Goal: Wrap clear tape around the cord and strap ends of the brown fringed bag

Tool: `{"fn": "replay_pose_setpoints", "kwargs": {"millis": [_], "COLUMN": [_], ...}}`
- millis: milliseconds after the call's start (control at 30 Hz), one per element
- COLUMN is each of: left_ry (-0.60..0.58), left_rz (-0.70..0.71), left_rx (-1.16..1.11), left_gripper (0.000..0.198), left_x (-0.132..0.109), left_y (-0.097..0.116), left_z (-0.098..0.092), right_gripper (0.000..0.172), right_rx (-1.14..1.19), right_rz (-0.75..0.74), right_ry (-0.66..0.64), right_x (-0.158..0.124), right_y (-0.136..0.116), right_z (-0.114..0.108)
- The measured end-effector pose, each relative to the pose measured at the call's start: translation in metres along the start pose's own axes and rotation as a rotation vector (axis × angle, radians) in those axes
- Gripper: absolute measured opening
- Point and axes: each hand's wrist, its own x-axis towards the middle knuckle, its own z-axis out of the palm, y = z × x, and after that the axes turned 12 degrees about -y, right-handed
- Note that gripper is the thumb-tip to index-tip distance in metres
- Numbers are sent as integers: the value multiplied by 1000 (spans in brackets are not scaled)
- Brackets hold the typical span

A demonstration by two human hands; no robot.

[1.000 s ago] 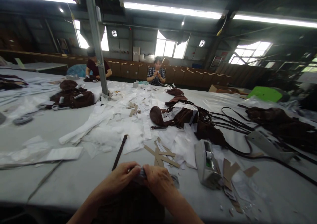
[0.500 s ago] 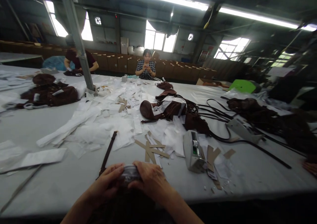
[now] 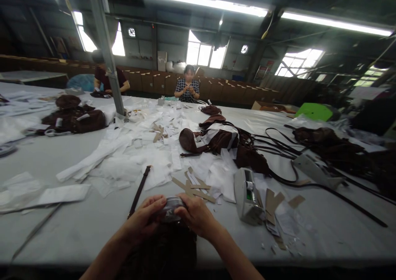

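At the table's front edge, a dark brown bag (image 3: 173,247) sits below my hands, its lower part lost in shadow. A piece wrapped in clear, shiny plastic (image 3: 172,210) is at its top; what lies under the wrap is hard to make out. My left hand (image 3: 147,214) grips the wrapped piece from the left, fingers curled and partly hidden. From the right, my right hand (image 3: 198,214) closes on it with the thumb pressed on its face. A dark strap with a buckle (image 3: 140,191) extends beyond my left hand along the table.
A grey tape dispenser (image 3: 247,197) stands right of my hands, beside cardboard strips (image 3: 274,207). White paper sheets (image 3: 123,164) cover the middle. Brown bags (image 3: 222,139) with long straps lie beyond. A metal post (image 3: 108,53) rises at left. Two people (image 3: 187,86) work across the table.
The view has shifted, so the scene sits farther right and slightly lower. My right thumb now lies across the plastic-wrapped piece. Both hands keep their hold.
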Motion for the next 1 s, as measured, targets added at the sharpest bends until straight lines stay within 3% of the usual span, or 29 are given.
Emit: {"fn": "replay_pose_setpoints", "kwargs": {"millis": [167,267,333,533,700,800,1000], "left_ry": [-173,-322,-358,-323,-343,-353,-335], "left_rz": [49,67,70,119,60,62,153], "left_rx": [-392,-538,-592,-680,-646,-682,-736], "left_gripper": [40,45,43,43,46,45,44], "left_x": [6,12,15,12,7,6,5], "left_y": [-10,-16,-20,-39,-42,-37,-34], "left_z": [-3,-4,-4,-7,-17,-15,1], "right_gripper": [47,49,46,54,39,40,44], "right_rx": [231,247,199,119,192,242,371], "right_rz": [25,50,75,108,78,59,2], "right_ry": [129,188,180,101,89,88,80], "right_x": [0,-7,-13,-25,-20,-14,-6], "right_y": [5,6,7,6,3,0,-9], "right_z": [28,39,42,33,13,4,23]}}
